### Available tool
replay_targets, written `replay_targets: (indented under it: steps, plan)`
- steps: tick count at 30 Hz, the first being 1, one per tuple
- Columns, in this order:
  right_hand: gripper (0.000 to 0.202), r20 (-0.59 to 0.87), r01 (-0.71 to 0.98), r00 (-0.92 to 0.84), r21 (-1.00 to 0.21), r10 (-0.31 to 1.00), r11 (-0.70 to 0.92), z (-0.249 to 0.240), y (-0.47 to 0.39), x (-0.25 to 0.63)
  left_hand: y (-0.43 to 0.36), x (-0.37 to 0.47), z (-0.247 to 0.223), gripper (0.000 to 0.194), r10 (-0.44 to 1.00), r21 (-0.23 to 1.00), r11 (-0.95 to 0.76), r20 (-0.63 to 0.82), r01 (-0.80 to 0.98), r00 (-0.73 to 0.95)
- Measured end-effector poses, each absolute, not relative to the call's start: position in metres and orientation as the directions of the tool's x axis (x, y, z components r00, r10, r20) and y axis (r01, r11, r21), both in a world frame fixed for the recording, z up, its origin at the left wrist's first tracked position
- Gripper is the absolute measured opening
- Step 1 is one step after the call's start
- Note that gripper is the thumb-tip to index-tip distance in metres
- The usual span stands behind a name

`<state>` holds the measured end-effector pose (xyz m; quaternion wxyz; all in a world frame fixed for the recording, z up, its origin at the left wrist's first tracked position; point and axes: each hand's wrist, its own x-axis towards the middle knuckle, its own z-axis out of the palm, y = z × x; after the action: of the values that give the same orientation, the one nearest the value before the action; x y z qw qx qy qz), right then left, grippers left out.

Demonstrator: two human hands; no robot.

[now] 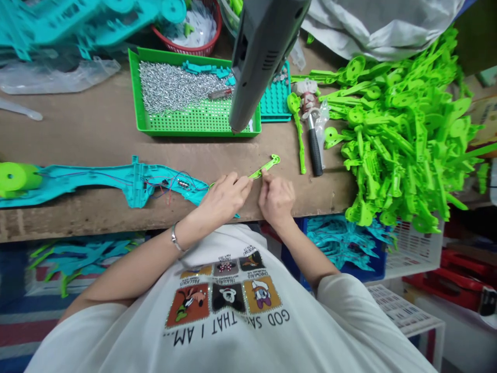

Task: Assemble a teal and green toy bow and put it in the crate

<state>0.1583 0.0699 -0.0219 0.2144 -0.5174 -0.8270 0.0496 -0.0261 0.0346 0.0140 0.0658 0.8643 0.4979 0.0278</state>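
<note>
A slim lime-green plastic part [267, 167] with a hooked tip points up and right between my hands. My left hand [229, 196] lies over its lower end with fingers curled around it, and covers the tip of a long turquoise plastic shell [97, 176]. My right hand [277, 199] is closed, its thumb and forefinger pinching the green part near the middle. Thin wires and a small metal component [184, 184] sit in the shell. A green round piece [17, 177] is at the shell's left end. What lies beneath my left palm is hidden.
A green tray [194, 124] of metal screws stands behind my hands, under a grey tool-like column [260, 57]. A hammer [315, 145] and a green spoon-shaped part [298, 132] lie to the right. Beyond them rises a heap of green parts [399, 140]. Blue bin [378, 267] below.
</note>
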Motion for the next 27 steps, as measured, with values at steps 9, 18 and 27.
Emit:
replay_targets:
  steps: [9,18,27]
  plan:
    - [0.024,0.373,0.629,-0.454,-0.509,0.809,0.587,-0.015,0.091,0.180,0.037,-0.031,0.014,0.037,0.860,0.172,-0.497,-0.035,0.851,0.510]
    - [0.021,0.464,0.479,-0.597,-0.448,0.655,0.754,-0.020,0.121,0.176,0.025,-0.050,0.014,0.041,0.875,0.159,-0.476,-0.010,0.865,0.483]
    - [0.020,0.500,0.400,-0.678,-0.364,0.539,0.841,-0.027,0.132,0.179,0.025,-0.053,0.012,0.043,0.868,0.163,-0.489,-0.008,0.857,0.497]
